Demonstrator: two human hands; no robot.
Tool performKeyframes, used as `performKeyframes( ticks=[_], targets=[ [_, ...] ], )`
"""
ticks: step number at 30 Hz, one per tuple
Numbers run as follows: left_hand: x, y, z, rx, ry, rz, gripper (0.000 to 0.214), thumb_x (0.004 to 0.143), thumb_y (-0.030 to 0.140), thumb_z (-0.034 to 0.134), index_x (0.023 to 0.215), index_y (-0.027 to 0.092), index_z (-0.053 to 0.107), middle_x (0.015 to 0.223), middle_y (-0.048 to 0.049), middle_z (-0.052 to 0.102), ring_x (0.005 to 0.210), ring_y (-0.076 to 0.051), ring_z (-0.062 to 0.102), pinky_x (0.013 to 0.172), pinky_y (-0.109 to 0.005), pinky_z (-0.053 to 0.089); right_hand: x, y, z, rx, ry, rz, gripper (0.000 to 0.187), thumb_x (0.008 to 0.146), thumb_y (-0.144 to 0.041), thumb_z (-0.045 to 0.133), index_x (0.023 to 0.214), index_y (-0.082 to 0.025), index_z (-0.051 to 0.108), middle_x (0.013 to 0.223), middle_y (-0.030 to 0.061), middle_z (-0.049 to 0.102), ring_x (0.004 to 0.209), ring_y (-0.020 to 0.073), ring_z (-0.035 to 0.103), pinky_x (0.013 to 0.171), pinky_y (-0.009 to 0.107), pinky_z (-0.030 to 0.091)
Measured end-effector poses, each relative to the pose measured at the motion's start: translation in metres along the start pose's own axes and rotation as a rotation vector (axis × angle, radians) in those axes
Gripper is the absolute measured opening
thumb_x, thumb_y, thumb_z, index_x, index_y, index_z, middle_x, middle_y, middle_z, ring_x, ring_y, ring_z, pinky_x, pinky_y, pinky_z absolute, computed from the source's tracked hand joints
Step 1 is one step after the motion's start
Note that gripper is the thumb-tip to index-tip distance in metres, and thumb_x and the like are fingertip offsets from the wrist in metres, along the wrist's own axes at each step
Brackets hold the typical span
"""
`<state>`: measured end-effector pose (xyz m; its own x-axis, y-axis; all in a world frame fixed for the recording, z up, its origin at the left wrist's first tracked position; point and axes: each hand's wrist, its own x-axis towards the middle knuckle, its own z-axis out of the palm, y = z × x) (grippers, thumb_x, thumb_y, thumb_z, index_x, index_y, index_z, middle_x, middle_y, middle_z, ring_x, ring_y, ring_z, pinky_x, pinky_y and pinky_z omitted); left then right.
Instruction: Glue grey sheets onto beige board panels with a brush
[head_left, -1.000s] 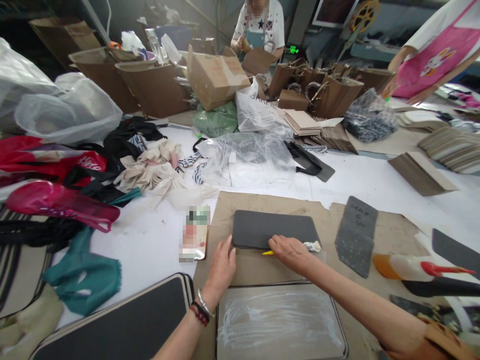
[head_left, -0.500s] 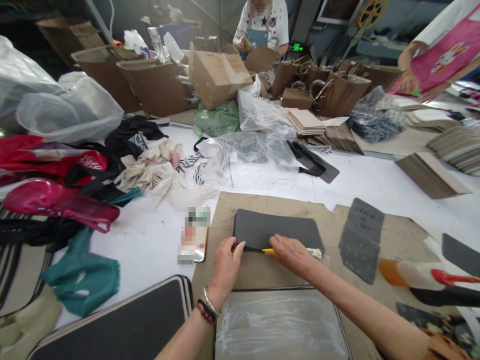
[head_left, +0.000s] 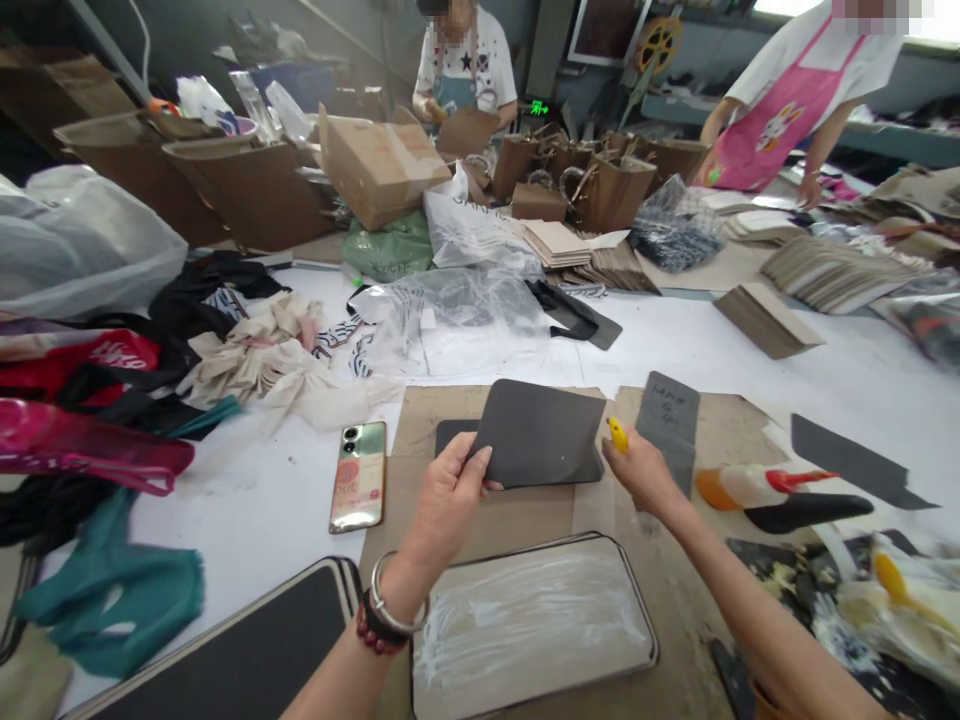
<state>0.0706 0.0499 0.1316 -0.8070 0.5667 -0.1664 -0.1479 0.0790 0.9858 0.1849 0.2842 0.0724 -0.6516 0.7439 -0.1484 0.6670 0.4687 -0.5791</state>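
My left hand (head_left: 448, 492) pinches the near left corner of a dark grey rounded panel (head_left: 541, 432) and holds it lifted and tilted over a second dark panel (head_left: 448, 436) on the brown cardboard sheet (head_left: 420, 412). My right hand (head_left: 642, 470) is closed round a yellow-handled tool (head_left: 617, 433), its end pointing up, just right of the lifted panel. Close to me lies a framed board smeared with white glue (head_left: 529, 620).
A phone (head_left: 359, 476) lies left of the cardboard. A glue bottle with a red tip (head_left: 757, 486) and more dark pieces (head_left: 855, 462) lie to the right. Fabric scraps and plastic bags (head_left: 247, 350) crowd the left. Two other people work at the far side among paper bags (head_left: 600, 185).
My left hand has picked up the dark panel that lay flat and tilted it. My right hand has come off its edge and moved right with the yellow tool. The view has shifted.
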Motion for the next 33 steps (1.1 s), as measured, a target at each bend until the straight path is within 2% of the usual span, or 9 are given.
performKeyframes(
  ticks=[4, 8, 11, 13, 16, 19, 23, 27, 33],
  targets=[
    [-0.015, 0.027, 0.005, -0.046, -0.137, 0.077, 0.014, 0.08, 0.029, 0.052, 0.085, 0.017, 0.059, 0.066, 0.0034, 0.055, 0.054, -0.007, 0.051, 0.053, -0.019, 0.043, -0.002, 0.01, -0.021, 0.71, -0.301, 0.377, 0.013, 0.072, -0.022, 0.053, 0.083, -0.018, 0.047, 0.06, -0.0051, 0.041, 0.041, 0.0046, 0.033, 0.034, 0.015, 0.02],
    [-0.028, 0.039, 0.002, -0.098, -0.143, 0.087, 0.014, 0.079, 0.03, 0.056, 0.084, 0.018, 0.059, 0.067, 0.0026, 0.057, 0.055, -0.008, 0.053, 0.053, -0.02, 0.044, -0.019, 0.01, -0.042, 1.148, -0.549, 0.369, 0.03, 0.063, -0.029, 0.067, 0.068, -0.018, 0.039, 0.058, -0.0069, 0.037, 0.043, 0.0019, 0.028, 0.033, 0.011, 0.013],
    [-0.042, 0.039, -0.013, -0.132, -0.07, 0.067, 0.019, 0.077, 0.034, 0.058, 0.085, 0.018, 0.058, 0.069, 0.0016, 0.059, 0.058, -0.01, 0.053, 0.054, -0.022, 0.044, -0.043, 0.009, -0.062, 1.182, -0.535, 0.257, 0.037, 0.063, -0.035, 0.072, 0.07, -0.019, 0.039, 0.058, -0.0076, 0.037, 0.045, 0.0027, 0.029, 0.035, 0.011, 0.016],
    [-0.06, 0.032, -0.029, -0.096, -0.001, 0.028, 0.022, 0.076, 0.039, 0.058, 0.082, 0.017, 0.058, 0.068, 0.0012, 0.059, 0.059, -0.011, 0.052, 0.056, -0.022, 0.043, -0.065, 0.012, -0.073, 1.064, -0.452, 0.219, 0.038, 0.066, -0.04, 0.071, 0.073, -0.02, 0.04, 0.055, -0.0092, 0.034, 0.043, 0.0034, 0.028, 0.036, 0.012, 0.019],
    [-0.099, 0.008, -0.051, 0.085, 0.039, -0.086, 0.03, 0.076, 0.046, 0.055, 0.069, 0.017, 0.057, 0.063, 0.0006, 0.056, 0.061, -0.013, 0.05, 0.059, -0.024, 0.041, -0.105, 0.025, -0.073, 0.643, -0.316, 0.189, 0.034, 0.07, -0.047, 0.065, 0.075, -0.02, 0.044, 0.05, -0.0094, 0.033, 0.04, 0.0051, 0.028, 0.038, 0.017, 0.024],
    [-0.141, -0.034, -0.059, 0.283, -0.048, -0.299, 0.042, 0.071, 0.058, 0.051, 0.056, 0.019, 0.051, 0.052, 0.0017, 0.05, 0.054, -0.013, 0.045, 0.055, -0.025, 0.038, -0.144, 0.049, -0.05, 0.124, -0.224, 0.001, 0.026, 0.078, -0.044, 0.052, 0.071, -0.019, 0.051, 0.056, -0.0018, 0.049, 0.051, 0.0123, 0.047, 0.05, 0.024, 0.038],
    [-0.175, -0.101, -0.052, 0.387, 0.004, -0.429, 0.053, 0.057, 0.072, 0.047, 0.047, 0.022, 0.038, 0.044, 0.004, 0.039, 0.047, -0.012, 0.038, 0.048, -0.025, 0.032, -0.178, 0.077, -0.011, -0.344, -0.226, -0.117, 0.025, 0.085, -0.031, 0.039, 0.08, -0.018, 0.06, 0.08, 0.0071, 0.064, 0.075, 0.0201, 0.06, 0.066, 0.029, 0.043],
    [-0.184, -0.138, -0.049, 0.489, 0.05, -0.447, 0.053, 0.058, 0.073, 0.045, 0.048, 0.022, 0.035, 0.044, 0.0042, 0.038, 0.046, -0.012, 0.038, 0.046, -0.025, 0.028, -0.19, 0.086, 0.006, -0.571, -0.268, -0.043, 0.025, 0.089, -0.029, 0.037, 0.087, -0.018, 0.059, 0.086, 0.0075, 0.066, 0.077, 0.0208, 0.063, 0.062, 0.027, 0.043],
    [-0.184, -0.138, -0.048, 0.535, 0.057, -0.458, 0.052, 0.064, 0.071, 0.041, 0.051, 0.021, 0.041, 0.046, 0.0005, 0.049, 0.046, -0.014, 0.044, 0.044, -0.024, 0.03, -0.189, 0.088, 0.008, -0.616, -0.281, -0.017, 0.025, 0.091, -0.03, 0.037, 0.09, -0.017, 0.058, 0.084, 0.0081, 0.066, 0.077, 0.0212, 0.064, 0.062, 0.028, 0.043]
  ],
)
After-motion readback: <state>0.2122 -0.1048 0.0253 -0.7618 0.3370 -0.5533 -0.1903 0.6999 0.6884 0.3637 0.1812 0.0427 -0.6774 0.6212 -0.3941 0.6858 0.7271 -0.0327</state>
